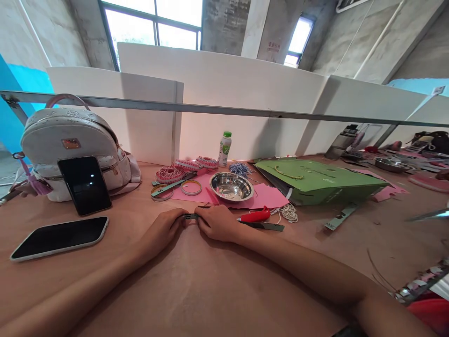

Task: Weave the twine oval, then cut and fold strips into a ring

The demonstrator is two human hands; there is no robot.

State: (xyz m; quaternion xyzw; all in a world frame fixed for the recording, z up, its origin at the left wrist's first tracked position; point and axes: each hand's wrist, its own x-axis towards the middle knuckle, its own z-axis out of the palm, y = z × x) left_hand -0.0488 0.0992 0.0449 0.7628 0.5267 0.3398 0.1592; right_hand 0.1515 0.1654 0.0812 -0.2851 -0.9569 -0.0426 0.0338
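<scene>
My left hand point(170, 223) and my right hand point(217, 223) meet near the middle of the brown tabletop. Both are closed, fingers pinching opposite ends of a small dark green strip point(191, 216); most of it is hidden by the fingers. Just right of my right hand lies a red-handled tool point(255, 215), with a dark green strip point(266, 226) beside it. Beyond my hands, a steel bowl point(231, 188) rests on pink sheets point(270, 195). Two ring-shaped bands point(191, 187) and rolls of red-and-white patterned trim point(170, 175) are left of the bowl.
A phone point(61, 238) lies at left; another phone point(86, 185) leans on a white backpack point(75, 131). A bottle point(225, 150) stands behind the bowl. At right are a green box point(322, 180), a coil of cord point(289, 213) and a pale green card strip point(341, 217).
</scene>
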